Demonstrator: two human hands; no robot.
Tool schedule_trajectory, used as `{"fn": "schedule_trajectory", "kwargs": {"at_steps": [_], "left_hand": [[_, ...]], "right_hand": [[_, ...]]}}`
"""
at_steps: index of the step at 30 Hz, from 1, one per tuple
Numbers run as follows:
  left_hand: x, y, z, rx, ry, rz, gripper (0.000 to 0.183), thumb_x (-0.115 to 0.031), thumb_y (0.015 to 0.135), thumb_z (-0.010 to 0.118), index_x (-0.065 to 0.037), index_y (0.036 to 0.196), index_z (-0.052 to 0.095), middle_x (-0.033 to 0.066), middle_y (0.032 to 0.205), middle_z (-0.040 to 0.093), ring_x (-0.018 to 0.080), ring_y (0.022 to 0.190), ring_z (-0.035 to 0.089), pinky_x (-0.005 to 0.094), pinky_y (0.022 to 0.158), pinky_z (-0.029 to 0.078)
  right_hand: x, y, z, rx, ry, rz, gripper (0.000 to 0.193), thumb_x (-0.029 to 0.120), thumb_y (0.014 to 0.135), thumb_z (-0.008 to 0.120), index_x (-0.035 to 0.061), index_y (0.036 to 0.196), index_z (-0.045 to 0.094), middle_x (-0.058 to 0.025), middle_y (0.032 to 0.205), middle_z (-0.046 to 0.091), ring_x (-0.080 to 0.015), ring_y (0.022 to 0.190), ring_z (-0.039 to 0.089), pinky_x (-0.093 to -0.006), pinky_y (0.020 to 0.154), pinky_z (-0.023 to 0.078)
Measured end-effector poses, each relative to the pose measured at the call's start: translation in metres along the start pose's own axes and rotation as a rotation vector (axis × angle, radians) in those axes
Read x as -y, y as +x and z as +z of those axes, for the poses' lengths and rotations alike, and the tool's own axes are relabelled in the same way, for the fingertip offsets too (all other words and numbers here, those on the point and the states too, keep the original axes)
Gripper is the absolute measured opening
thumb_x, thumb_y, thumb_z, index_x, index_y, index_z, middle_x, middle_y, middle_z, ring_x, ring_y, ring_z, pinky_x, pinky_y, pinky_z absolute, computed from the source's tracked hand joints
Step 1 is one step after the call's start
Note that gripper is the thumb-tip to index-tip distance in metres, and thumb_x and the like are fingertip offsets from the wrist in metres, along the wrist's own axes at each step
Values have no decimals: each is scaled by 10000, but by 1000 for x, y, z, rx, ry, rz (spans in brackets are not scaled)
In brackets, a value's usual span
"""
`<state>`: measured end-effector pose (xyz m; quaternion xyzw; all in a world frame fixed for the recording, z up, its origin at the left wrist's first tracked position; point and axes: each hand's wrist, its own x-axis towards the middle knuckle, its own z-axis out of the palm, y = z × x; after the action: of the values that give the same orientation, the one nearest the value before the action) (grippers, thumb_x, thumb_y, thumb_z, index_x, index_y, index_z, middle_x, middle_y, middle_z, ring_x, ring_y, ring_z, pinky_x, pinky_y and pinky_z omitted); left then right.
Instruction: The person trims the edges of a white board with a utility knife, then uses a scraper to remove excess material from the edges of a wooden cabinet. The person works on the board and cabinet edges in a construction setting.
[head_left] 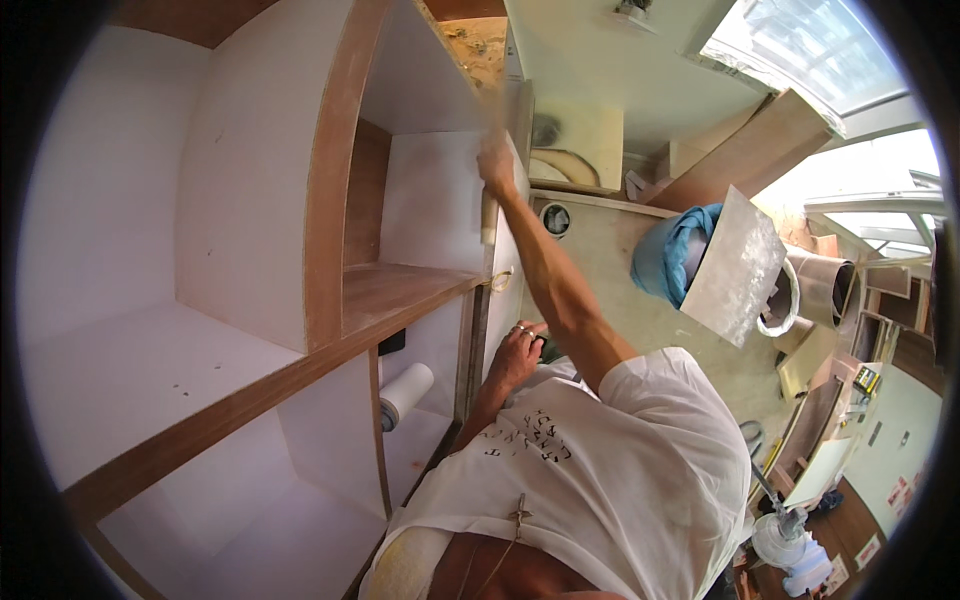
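Note:
My right hand [495, 168] reaches forward along the upright edge of a white-and-brown cabinet [325, 180], its fingers closed around a tool with a pale handle [488, 218]. Motion smears the far end of that tool, so I cannot make out its kind. Close to my waist, beside the cabinet's side panel, my left hand [516, 352] has curled fingers with rings on them. Something dark shows at its fingertips, too hidden to name. A yellowish loop [500, 280] hangs on the panel between the two hands.
A white roll [407, 392] lies in the lower compartment. To the right, a whitish board [738, 268] leans over a blue-covered bucket [662, 258]. A small round container [555, 218] stands on the floor near my right forearm. Wooden boards [740, 155] lean below the window.

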<state>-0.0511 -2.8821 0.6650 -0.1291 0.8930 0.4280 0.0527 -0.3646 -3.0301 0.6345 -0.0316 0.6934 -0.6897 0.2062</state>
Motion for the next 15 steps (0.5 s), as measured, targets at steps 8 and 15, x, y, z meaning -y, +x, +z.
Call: {"fn": "schedule_trajectory", "kwargs": {"at_steps": [8,15], "left_hand": [[5,2,5,-31,-37,14,209,-103,912,601,17,1082,598,189,1135,592,393,1040,597,468,911,491],[9,14,14,12,-20,-5,228,-129,898,599,66,1016,604,304,1212,574,442,1075,594,470,935,501]], "right_hand": [[-8,4,-1,-31,-135,-186,582,96,966,503,105,1520,325,-302,1347,540,-461,1219,536,-466,1009,435],[-30,16,19,-82,120,74,618,145,968,483,58,1540,268,-293,1439,461,-455,1288,486,-467,1046,409]]}}
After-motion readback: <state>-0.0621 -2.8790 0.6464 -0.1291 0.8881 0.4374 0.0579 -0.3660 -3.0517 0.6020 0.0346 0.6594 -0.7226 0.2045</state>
